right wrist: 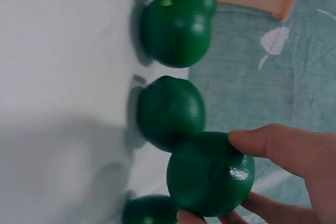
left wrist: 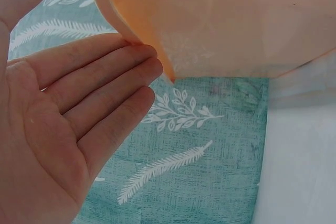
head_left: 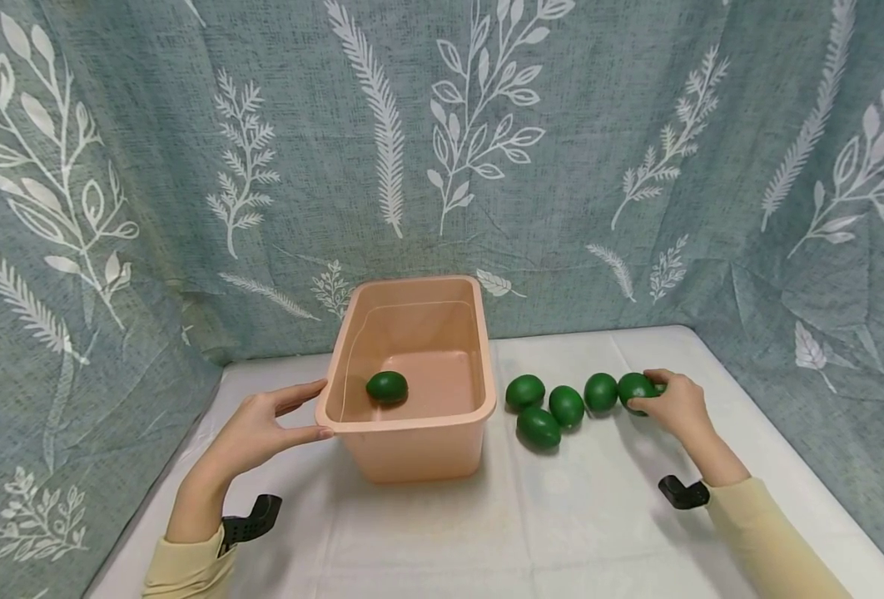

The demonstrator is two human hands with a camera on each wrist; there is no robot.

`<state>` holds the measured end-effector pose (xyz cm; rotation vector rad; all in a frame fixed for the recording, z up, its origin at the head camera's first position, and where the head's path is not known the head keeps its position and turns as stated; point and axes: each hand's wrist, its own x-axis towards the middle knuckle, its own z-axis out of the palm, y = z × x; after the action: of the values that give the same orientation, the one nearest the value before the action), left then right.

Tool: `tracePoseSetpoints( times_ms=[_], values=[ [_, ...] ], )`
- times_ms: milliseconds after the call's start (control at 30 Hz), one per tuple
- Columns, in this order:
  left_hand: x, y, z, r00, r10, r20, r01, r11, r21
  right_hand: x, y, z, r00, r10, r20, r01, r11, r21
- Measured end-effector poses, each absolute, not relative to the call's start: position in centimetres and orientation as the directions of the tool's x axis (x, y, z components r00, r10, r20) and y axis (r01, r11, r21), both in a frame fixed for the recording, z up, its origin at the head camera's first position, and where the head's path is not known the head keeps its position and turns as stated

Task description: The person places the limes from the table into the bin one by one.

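Note:
My right hand (head_left: pixel 677 405) pinches a shiny green lime (right wrist: pixel 210 174) between thumb and fingers. Beside that fruit lies another lime (right wrist: pixel 170 113), and one more lime (right wrist: pixel 149 209) shows partly at the bottom of the right wrist view. Several other limes (head_left: pixel 566 406) lie between this hand and a peach-coloured plastic tub (head_left: pixel 427 453). Inside the tub, a single lime (head_left: pixel 387 388) rests on the floor, toward the left. My left hand (head_left: pixel 256 428) touches the tub's near left corner, its fingers (left wrist: pixel 113 85) straight along the rim. Whether the pinched lime is off the table cannot be told.
A white cloth covers the table (head_left: pixel 427 541). Behind it and along both sides hangs a blue-green curtain (head_left: pixel 427 166) with white leaf prints. The tub stands near the back edge. A black wrist mount (head_left: pixel 250 520) sits on each forearm.

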<state>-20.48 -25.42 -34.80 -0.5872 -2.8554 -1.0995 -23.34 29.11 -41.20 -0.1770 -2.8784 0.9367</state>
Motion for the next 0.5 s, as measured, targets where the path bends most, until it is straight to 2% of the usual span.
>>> tracePoseSetpoints(
  times_ms=[500],
  values=[
    [-20.6,-25.6,-34.9,-0.929,0.335,0.160,0.354,0.673,0.649,-24.4,26.1,-35.7,-0.999,0.052,-0.010,0.046,0.765,-0.642]
  ],
)
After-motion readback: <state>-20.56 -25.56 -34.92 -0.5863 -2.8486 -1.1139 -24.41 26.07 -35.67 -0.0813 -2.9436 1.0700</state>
